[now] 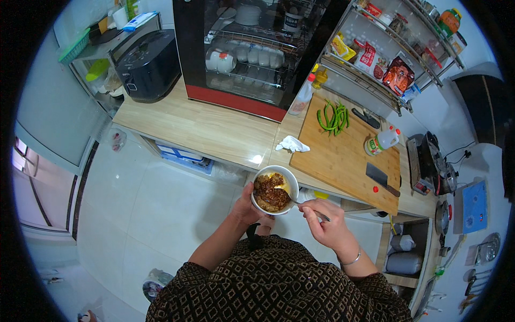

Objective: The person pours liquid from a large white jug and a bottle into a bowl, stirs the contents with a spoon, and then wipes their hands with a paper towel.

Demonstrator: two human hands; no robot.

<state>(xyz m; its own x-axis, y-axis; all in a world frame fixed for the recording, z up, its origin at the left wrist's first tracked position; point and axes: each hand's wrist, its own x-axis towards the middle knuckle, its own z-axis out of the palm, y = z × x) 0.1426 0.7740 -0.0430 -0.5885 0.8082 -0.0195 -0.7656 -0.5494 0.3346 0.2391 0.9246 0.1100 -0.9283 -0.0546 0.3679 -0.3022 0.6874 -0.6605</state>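
Note:
My left hand [246, 206] holds a white bowl [295, 186] by its left side and underside, in front of the counter edge. In the bowl lies brown, chunky food [270, 193] with some yellow showing near the top. My right hand [325, 220] grips the handle of a metal spoon [320, 215], whose head is sunk in the food and hidden. A crumpled white tissue [293, 143] lies on the counter just beyond the bowl. To the right, a wooden cutting board [338, 161] carries green chili peppers [333, 117], a cleaver [377, 174] and a plastic bottle with a red cap [382, 141].
A black-handled knife [365, 118] and a small red cap [375, 189] are also on the board. Behind the counter [201, 122] stand a glass-door dish cabinet [241, 100] and a black rice cooker [147, 66]. A gas stove [418, 167] stands right; a bin [155, 285] is on the floor.

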